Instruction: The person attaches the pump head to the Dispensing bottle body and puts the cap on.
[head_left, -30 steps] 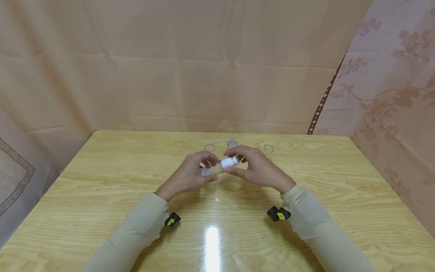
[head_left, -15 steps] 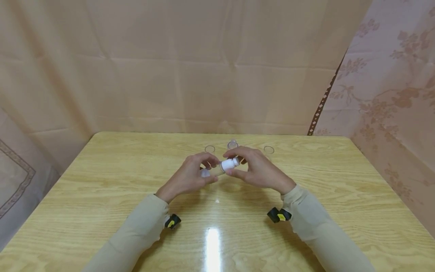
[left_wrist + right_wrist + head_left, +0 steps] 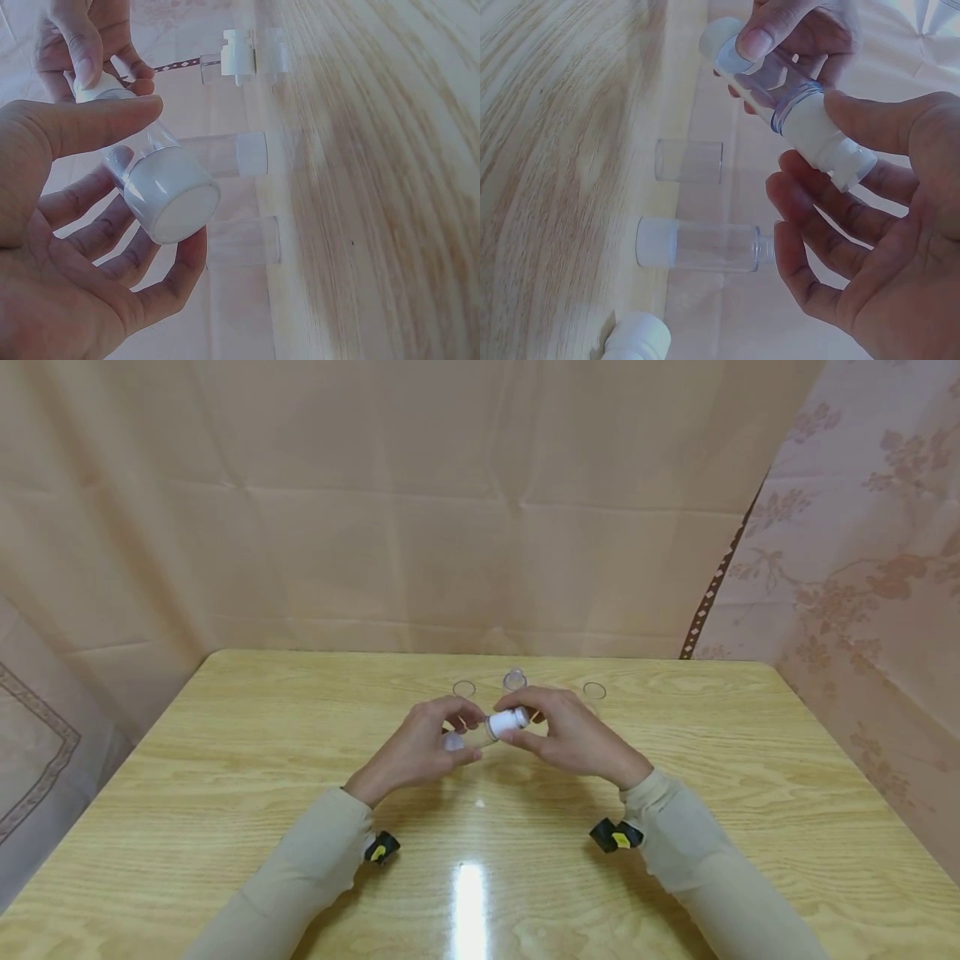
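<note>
Held tilted above the table is a clear pump bottle point(image 3: 780, 88) with a white base point(image 3: 174, 196). My left hand point(image 3: 431, 740) grips its base end, thumb over the clear wall and fingers curled underneath. At the other end sits a white pump top point(image 3: 507, 721), against the bottle's mouth. My right hand point(image 3: 564, 732) pinches this pump top between the thumb and the fingers below it. Part of the clear body is hidden behind the left fingers in the head view.
Beyond the hands, a second clear bottle point(image 3: 716, 246) with a white base stands upright on the wooden table point(image 3: 285, 710). A clear cylindrical cover point(image 3: 688, 161) stands left of it. To its right are a white pump top point(image 3: 238, 56) and another clear cover point(image 3: 594, 691). Curtains hang behind.
</note>
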`<state>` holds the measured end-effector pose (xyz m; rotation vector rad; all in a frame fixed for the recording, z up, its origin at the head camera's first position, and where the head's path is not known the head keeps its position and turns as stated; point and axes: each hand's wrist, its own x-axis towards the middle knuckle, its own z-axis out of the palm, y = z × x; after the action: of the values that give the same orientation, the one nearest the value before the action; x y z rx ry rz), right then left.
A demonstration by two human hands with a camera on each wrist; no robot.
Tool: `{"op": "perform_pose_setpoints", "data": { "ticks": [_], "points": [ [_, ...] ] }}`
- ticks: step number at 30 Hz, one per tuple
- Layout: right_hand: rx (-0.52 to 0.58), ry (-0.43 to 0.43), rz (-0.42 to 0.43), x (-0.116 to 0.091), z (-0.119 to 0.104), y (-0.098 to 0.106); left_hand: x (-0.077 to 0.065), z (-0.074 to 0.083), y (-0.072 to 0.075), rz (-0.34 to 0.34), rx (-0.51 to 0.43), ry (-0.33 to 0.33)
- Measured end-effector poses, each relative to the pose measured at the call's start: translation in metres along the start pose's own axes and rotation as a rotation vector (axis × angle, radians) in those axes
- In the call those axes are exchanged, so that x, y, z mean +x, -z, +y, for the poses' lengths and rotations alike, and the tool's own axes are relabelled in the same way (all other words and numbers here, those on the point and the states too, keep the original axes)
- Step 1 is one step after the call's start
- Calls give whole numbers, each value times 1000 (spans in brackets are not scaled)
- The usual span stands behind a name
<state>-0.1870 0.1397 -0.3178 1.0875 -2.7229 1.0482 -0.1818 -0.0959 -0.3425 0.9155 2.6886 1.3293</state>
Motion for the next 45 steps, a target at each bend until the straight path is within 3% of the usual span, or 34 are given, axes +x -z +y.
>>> {"op": "perform_pose_setpoints", "data": {
  "ticks": [15, 45],
  "points": [
    [7, -29, 3, 1, -1, 1, 0, 0, 1, -1, 9, -12],
    [17, 29, 3, -1, 1, 2, 0, 0, 0, -5, -9, -6]
  ]
}}
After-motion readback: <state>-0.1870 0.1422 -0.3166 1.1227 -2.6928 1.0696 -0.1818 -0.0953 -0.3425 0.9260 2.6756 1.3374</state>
